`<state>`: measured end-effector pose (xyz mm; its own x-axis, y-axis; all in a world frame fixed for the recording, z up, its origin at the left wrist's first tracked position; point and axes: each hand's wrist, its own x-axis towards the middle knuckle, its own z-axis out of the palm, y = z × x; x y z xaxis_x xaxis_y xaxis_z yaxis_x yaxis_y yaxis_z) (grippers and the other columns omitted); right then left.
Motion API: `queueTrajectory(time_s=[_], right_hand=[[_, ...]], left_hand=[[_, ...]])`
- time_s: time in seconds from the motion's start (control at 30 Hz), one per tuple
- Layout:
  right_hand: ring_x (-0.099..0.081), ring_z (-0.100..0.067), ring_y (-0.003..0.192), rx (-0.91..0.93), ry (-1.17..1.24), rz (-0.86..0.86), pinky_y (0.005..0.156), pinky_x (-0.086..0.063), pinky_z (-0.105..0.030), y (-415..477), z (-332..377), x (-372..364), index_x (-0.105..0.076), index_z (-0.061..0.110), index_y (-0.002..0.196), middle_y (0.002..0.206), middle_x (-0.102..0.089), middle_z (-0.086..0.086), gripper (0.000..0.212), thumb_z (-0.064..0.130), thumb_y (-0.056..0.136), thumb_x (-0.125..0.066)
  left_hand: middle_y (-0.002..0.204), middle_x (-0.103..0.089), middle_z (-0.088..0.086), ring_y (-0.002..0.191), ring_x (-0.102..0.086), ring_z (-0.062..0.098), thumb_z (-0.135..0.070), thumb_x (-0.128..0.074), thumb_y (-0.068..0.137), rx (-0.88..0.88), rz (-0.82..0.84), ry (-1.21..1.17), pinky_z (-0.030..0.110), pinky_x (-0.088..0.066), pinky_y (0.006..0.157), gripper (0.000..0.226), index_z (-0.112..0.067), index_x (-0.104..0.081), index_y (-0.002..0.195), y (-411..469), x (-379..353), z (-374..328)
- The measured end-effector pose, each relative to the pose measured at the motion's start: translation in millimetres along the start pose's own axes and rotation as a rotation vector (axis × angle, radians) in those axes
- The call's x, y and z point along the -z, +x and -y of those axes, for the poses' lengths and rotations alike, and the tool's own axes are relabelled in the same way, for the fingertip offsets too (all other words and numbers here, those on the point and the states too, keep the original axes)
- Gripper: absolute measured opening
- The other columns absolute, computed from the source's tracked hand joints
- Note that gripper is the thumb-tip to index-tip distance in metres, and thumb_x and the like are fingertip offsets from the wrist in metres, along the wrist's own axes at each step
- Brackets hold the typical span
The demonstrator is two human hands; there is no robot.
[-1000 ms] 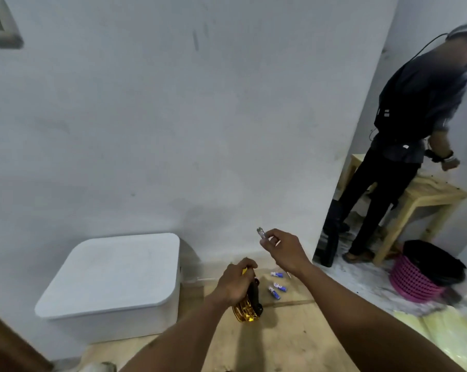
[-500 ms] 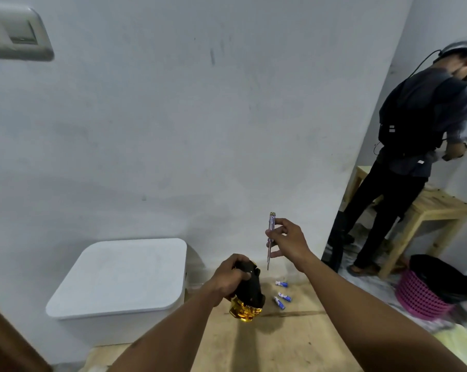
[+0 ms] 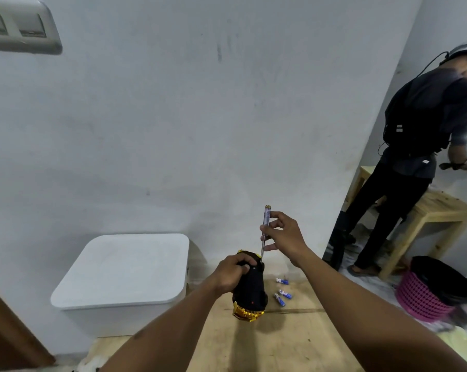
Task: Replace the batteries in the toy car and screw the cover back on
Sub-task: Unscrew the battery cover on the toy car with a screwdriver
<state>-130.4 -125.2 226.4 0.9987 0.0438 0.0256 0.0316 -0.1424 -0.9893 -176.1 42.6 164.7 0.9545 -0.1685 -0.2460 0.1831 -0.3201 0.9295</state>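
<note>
My left hand [image 3: 233,272] grips the gold toy car [image 3: 250,291] above the wooden table [image 3: 294,342], its black underside turned toward me and its nose pointing down. My right hand [image 3: 284,237] pinches a thin screwdriver [image 3: 264,232] with a clear purple handle, held upright. The screwdriver's tip touches the top end of the car's underside. Three small blue batteries [image 3: 283,291] lie on the table just right of the car.
A white lidded box [image 3: 125,269] stands on the table at the left against the grey wall. At the right another person [image 3: 415,162] stands by a wooden bench [image 3: 439,210], with a pink basket [image 3: 425,299] on the floor. A switch plate [image 3: 20,28] is on the wall upper left.
My right hand turned the screwdriver upright and brought its tip down onto the car. My left hand rotated the car so its black underside faces me and raised it slightly.
</note>
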Motion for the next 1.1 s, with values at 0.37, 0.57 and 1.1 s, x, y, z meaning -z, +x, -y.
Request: queueTrajectory(time_s=[0.37,0.57,1.1], right_hand=[[-0.074,-0.03,0.077,0.06,-0.029,-0.011,0.064,-0.062,-0.045,-7,0,-6,-0.058,0.015,0.12,0.091,-0.067,-0.016,0.037,0.003,0.087,-0.071],[-0.074,-0.029,0.078,0.083,-0.042,-0.034,0.064,-0.063,-0.045,-6,0,-4,-0.057,0.014,0.121,0.093,-0.066,-0.019,0.036,0.003,0.088,-0.069],[-0.074,-0.026,0.081,0.13,-0.105,0.017,0.066,-0.063,-0.04,-2,-4,-10,-0.058,0.018,0.123,0.091,-0.064,-0.012,0.032,0.002,0.095,-0.058]], left_hand=[[0.103,-0.063,0.009,0.087,-0.058,0.022,-0.006,-0.039,0.1,0.11,0.017,-0.216,0.03,-0.049,0.065,0.028,-0.019,-0.064,0.102,-6,0,-8],[0.104,-0.062,0.008,0.089,-0.059,0.022,-0.007,-0.038,0.101,0.124,0.018,-0.26,0.032,-0.051,0.065,0.028,-0.018,-0.063,0.106,-7,-1,-11],[0.101,-0.062,0.007,0.087,-0.057,0.023,-0.008,-0.037,0.101,0.144,0.023,-0.265,0.032,-0.049,0.067,0.028,-0.019,-0.063,0.105,-4,4,-13]])
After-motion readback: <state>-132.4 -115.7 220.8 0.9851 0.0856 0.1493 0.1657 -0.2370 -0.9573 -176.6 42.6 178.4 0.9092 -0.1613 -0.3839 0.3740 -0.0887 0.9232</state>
